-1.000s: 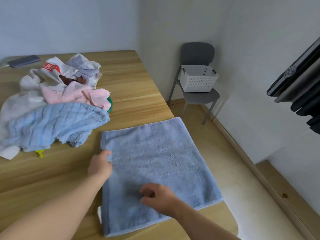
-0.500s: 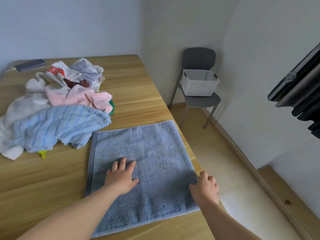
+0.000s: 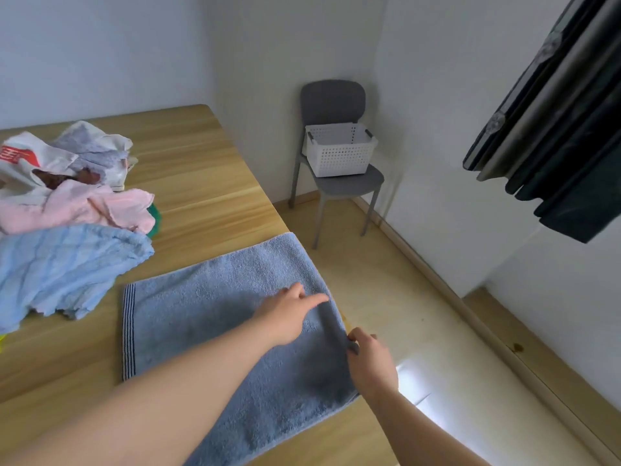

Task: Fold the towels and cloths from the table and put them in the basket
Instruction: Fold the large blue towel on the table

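Blue towel [image 3: 201, 314] lies flat; left hand [image 3: 289, 314] presses it open-fingered, right hand [image 3: 369, 361] pinches its edge.

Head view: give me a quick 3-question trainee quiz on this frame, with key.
1. True or false: the white basket sits on the grey chair.
2. Which hand pinches the right edge of the blue-grey towel? A) left B) right C) neither
3. Fill in: the left hand lies, fingers straight, on the ___.
Key: 1 true; 2 B, the right hand; 3 towel.
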